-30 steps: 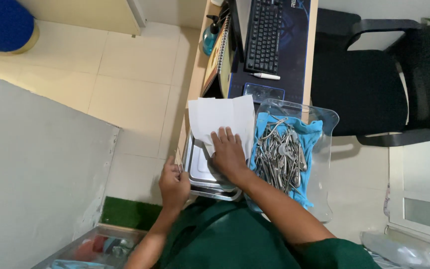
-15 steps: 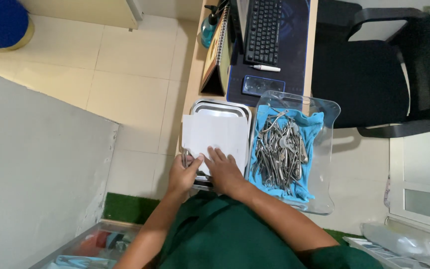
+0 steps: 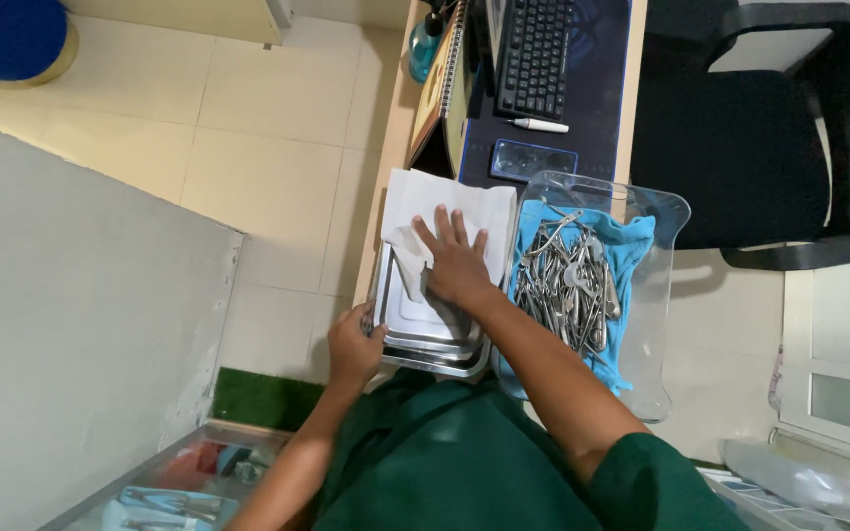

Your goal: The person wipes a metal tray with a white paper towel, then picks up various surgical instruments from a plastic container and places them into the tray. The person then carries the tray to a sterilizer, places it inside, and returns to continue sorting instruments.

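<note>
- A stack of shallow steel trays point(image 3: 432, 346) sits at the near edge of a desk point(image 3: 397, 147), rectangular, rims nested one inside another, the metal dull and grey.
- A white cloth point(image 3: 445, 218) lies over the far half of the top tray, creased, one corner bunched at about 9 o'clock from the palm that rests on it.
- The right hand point(image 3: 455, 264) is laid flat on the cloth, palm down, fingers spread wide and pointing to 12 o'clock; it grips nothing, only presses. Its forearm runs back toward 5 o'clock into a green sleeve point(image 3: 676, 477).
- The left hand point(image 3: 354, 346) is curled at the trays' left rim, thumb and fingers closed on the edge of the stack, wrist bent, forearm going down to 7 o'clock.
- The trays lie directly under the right hand and at 3 o'clock from the left hand, touching both.
- At 3 o'clock from the right hand, just beside the trays, a clear plastic bin point(image 3: 663, 285) holds a blue cloth point(image 3: 632, 241) heaped with steel surgical instruments point(image 3: 565, 280).
- At 12 o'clock lie a dark phone point(image 3: 533, 159), a white pen point(image 3: 538, 125) and a black keyboard point(image 3: 535, 54).
- A black office chair point(image 3: 740, 138) stands at 2 o'clock.
</note>
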